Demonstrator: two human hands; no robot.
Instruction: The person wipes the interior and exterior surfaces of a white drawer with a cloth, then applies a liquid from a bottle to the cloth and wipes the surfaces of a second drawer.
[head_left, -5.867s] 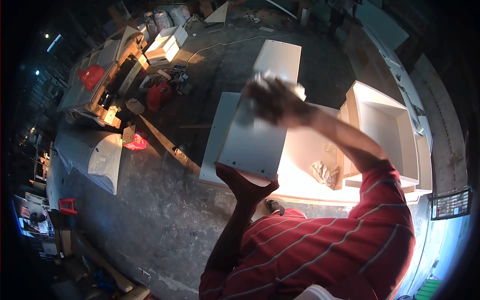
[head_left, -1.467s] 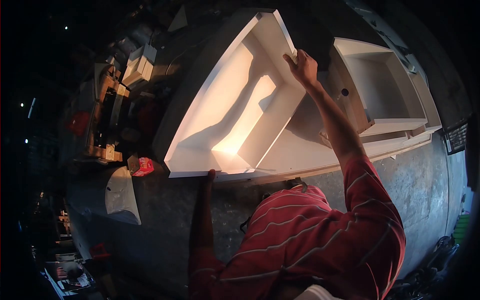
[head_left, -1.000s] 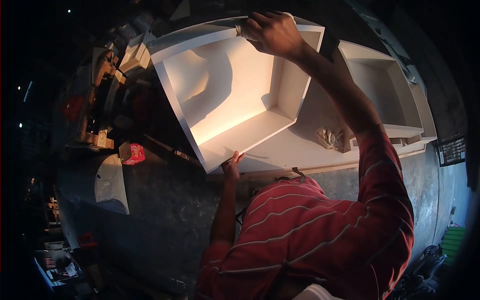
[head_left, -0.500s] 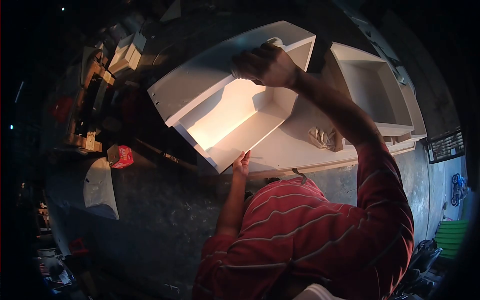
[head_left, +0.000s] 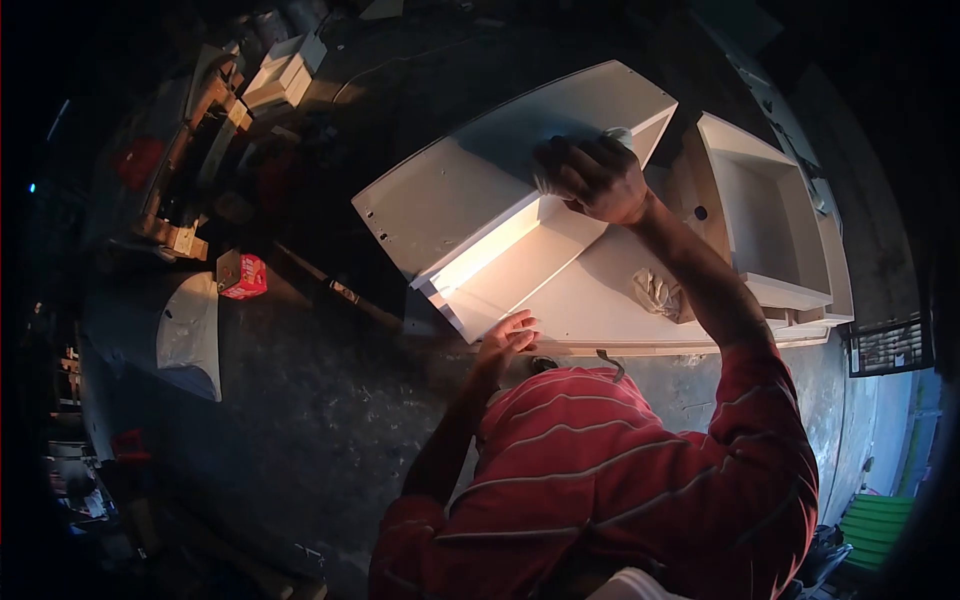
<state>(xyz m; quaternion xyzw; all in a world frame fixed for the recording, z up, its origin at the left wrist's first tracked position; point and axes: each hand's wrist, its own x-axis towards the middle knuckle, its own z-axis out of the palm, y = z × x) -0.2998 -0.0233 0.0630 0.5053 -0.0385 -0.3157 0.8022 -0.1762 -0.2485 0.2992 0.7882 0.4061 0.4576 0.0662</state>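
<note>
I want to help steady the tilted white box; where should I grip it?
Probably grip the white box by the right end of its upper panel, coming from the far side: that end sits clear of the right hand at the panel's near edge and the left hand by the near corner.

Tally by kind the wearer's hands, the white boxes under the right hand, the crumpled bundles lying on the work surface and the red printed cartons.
Hands: 2 (left hand, right hand)
White box: 1
Crumpled bundle on the work surface: 1
Red printed carton: 1
Total: 5
</note>
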